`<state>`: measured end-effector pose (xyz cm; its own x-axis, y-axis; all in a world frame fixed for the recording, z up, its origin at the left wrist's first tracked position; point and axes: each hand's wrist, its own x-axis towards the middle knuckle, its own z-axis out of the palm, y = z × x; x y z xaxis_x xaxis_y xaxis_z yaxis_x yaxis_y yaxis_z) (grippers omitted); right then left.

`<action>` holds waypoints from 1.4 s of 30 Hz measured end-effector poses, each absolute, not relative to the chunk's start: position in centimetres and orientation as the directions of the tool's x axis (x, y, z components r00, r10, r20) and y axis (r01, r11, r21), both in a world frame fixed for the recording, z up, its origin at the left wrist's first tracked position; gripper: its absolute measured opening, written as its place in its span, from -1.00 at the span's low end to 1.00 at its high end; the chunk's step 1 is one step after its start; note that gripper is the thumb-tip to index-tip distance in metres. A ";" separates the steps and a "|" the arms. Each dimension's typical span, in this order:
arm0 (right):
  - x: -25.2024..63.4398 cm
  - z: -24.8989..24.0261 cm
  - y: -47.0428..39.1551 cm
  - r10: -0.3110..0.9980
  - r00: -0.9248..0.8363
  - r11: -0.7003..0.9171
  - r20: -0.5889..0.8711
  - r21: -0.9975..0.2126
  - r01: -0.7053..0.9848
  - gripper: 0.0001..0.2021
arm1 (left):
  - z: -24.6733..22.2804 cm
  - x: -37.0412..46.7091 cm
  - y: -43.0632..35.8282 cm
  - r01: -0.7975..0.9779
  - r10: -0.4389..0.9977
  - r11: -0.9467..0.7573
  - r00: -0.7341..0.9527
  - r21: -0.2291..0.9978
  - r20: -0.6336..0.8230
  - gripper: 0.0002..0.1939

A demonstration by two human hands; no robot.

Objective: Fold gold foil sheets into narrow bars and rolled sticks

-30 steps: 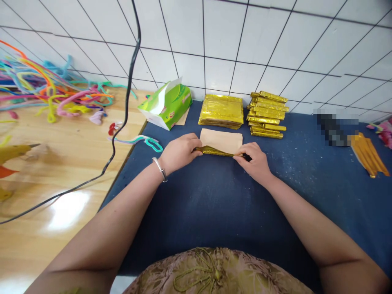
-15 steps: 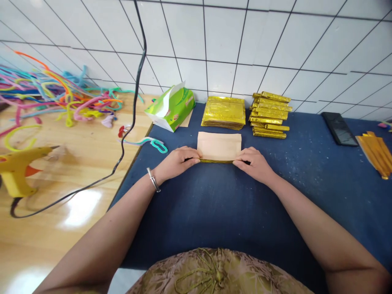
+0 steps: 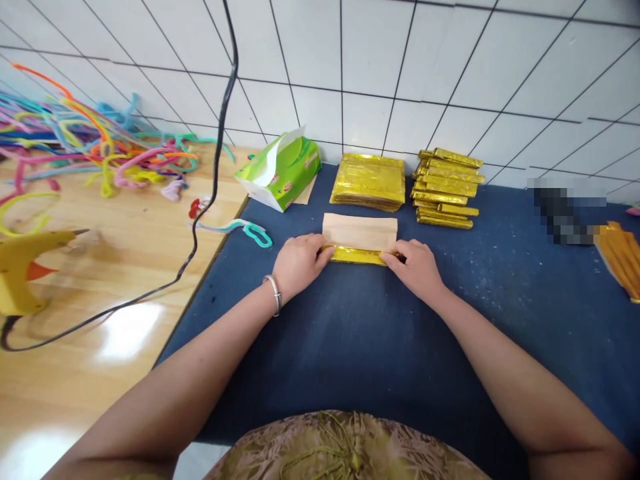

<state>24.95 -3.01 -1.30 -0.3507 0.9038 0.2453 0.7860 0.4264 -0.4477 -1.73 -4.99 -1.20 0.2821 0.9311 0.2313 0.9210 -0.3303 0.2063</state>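
A sheet of paper [image 3: 360,231], tan on its upper face, lies on the dark blue mat. Its near edge is folded over into a shiny gold strip. My left hand [image 3: 301,265] pinches the left end of that fold, and my right hand [image 3: 413,268] pinches the right end. Just behind the sheet is a stack of flat gold sheets [image 3: 369,181]. To the right of this stack sits a pile of narrow folded gold strips [image 3: 446,187].
A green tissue pack [image 3: 287,170] stands at the mat's back left. On the wooden table lie colourful pipe cleaners [image 3: 100,150] and a yellow glue gun [image 3: 30,267]. A black cable [image 3: 220,133] hangs across the left. More gold strips [image 3: 620,260] lie far right.
The near edge of the sheet has been turned up and over, so a wider gold band shows. Both hands still grip its ends, with the left wrist and bracelet shifted right.
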 end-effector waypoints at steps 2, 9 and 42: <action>24.9 -1.5 -2.8 0.907 -0.346 0.419 0.239 -0.432 0.799 -0.76 | -1.4 -1.7 -5.0 0.933 0.932 -0.318 0.276 0.169 0.234 -0.72; 24.7 -1.6 -2.6 0.918 -0.326 0.393 0.226 -0.404 0.826 -0.78 | -1.4 -1.7 -5.0 0.947 0.947 -0.292 0.266 0.138 0.178 -0.70; 24.2 -1.0 -2.8 0.930 -0.320 0.366 0.183 -0.363 0.857 -0.81 | 2.5 2.4 -9.8 0.863 0.862 -0.505 0.504 0.013 0.053 -0.48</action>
